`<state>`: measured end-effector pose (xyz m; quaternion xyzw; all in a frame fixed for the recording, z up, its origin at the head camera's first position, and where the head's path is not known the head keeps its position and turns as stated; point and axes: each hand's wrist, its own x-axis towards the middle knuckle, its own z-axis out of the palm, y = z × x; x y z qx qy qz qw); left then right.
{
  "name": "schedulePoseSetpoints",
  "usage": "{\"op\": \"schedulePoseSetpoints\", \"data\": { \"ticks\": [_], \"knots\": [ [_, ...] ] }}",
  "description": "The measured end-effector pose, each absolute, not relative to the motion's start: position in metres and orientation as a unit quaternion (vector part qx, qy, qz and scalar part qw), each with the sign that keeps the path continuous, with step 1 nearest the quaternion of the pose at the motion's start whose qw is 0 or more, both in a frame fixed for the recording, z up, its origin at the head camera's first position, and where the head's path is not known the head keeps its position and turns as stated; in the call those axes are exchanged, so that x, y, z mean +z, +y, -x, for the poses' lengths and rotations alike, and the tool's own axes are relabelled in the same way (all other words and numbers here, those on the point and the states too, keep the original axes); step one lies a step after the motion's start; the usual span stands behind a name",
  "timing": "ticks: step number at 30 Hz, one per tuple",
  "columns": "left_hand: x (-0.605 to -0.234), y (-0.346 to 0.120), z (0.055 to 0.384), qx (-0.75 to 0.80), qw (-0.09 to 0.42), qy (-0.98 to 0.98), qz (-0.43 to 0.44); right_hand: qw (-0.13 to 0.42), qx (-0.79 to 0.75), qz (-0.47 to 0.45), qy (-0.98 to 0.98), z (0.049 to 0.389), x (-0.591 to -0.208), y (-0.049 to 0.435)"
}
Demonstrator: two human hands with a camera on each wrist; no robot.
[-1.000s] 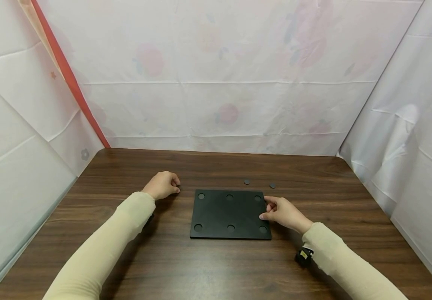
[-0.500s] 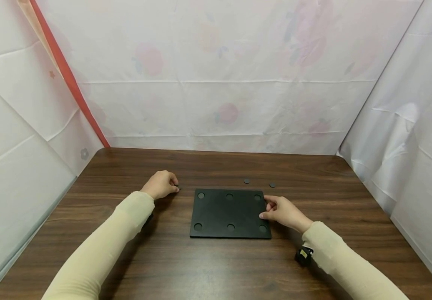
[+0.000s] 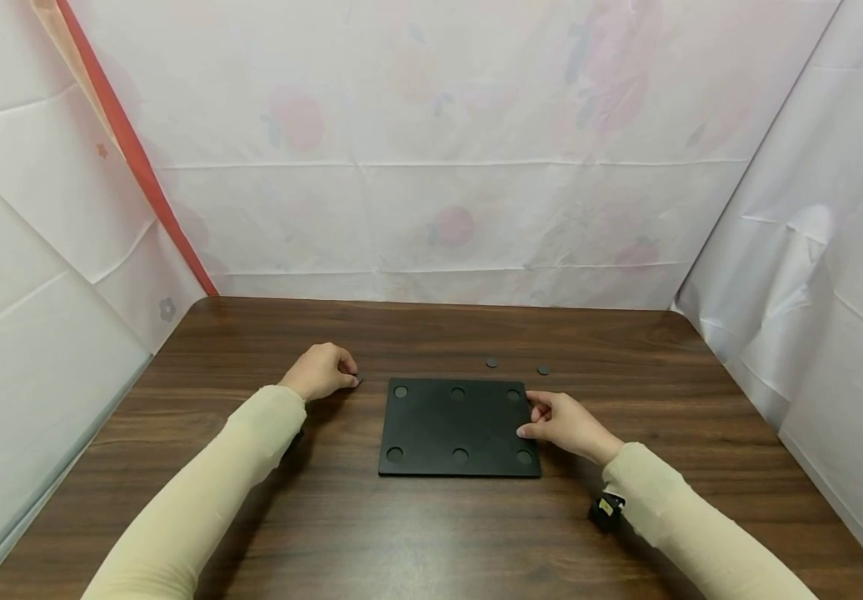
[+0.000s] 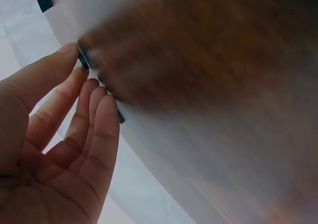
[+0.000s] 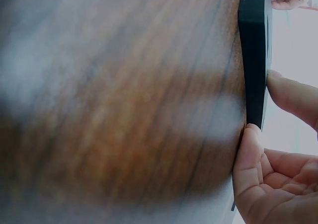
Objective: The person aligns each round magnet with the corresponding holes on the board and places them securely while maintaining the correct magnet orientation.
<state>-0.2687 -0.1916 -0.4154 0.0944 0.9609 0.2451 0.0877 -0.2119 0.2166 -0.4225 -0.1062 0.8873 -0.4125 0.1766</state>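
A flat black board (image 3: 442, 425) with round recesses near its edges lies at the middle of the wooden table. To its left, my left hand (image 3: 324, 372) pinches a small dark disc (image 4: 83, 60) between thumb and index finger, close to the tabletop. In the head view only a sliver of that disc shows. My right hand (image 3: 562, 425) holds the board's right edge, its thumb on the top face and its index finger against the side. Behind the board lie two more dark discs, one nearer the middle (image 3: 491, 362) and another farther right (image 3: 544, 370).
The brown wooden table (image 3: 416, 533) runs back to a pale printed curtain (image 3: 401, 208), with white cloth on both sides. Another thin dark piece (image 4: 121, 116) shows past my left fingers in the left wrist view. A small black device (image 3: 606, 510) sits at my right wrist.
My left fingers have shifted slightly at the disc, and more of its dark edge now shows below them. The right hand and the board stay where they were.
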Motion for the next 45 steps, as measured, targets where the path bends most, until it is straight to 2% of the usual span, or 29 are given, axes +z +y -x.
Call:
{"op": "schedulePoseSetpoints", "data": {
  "ticks": [24,45],
  "knots": [
    [-0.403,-0.189,0.252,0.305,0.059,0.943,-0.120,0.181,-0.423,0.105,0.882,0.211,-0.422,0.217],
    [-0.386,-0.170,0.222,0.347,0.036,0.923,-0.163,0.181,-0.420,0.110,0.882,0.211,-0.420,0.217]
  ]
}}
